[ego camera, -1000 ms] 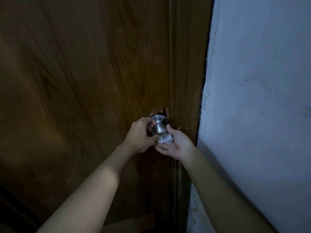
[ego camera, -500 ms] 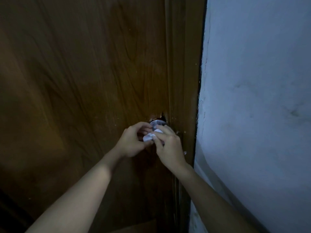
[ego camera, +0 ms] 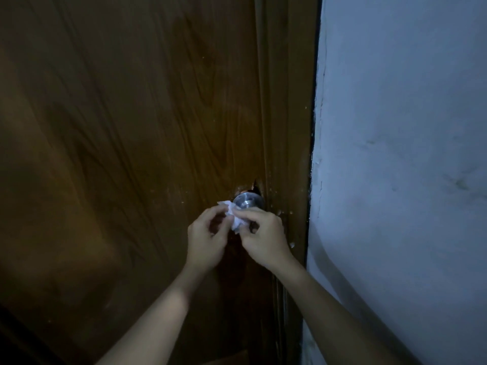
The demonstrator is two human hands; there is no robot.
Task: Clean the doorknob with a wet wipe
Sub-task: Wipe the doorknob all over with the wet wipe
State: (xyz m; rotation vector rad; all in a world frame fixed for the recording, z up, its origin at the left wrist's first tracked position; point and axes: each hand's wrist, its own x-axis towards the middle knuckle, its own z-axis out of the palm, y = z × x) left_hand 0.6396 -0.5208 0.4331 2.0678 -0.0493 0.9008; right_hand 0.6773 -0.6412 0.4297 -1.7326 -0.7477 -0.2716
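A round silver doorknob (ego camera: 249, 202) sticks out of the brown wooden door (ego camera: 131, 127) near its right edge. Only the knob's upper part shows above my fingers. A crumpled white wet wipe (ego camera: 234, 218) sits just below and left of the knob. My right hand (ego camera: 263, 237) pinches the wipe between thumb and fingers. My left hand (ego camera: 207, 239) holds the wipe's left side with its fingertips. Both hands hover in front of the knob, slightly off it.
The brown door frame (ego camera: 287, 127) runs down right of the knob. A pale bluish wall (ego camera: 400, 154) with rough plaster fills the right side. The door wood is chipped just above the knob (ego camera: 254, 187). The light is dim.
My right hand has come from under the knob to in front of it. Both hands have drawn back slightly with the wipe between them, baring the knob's top.
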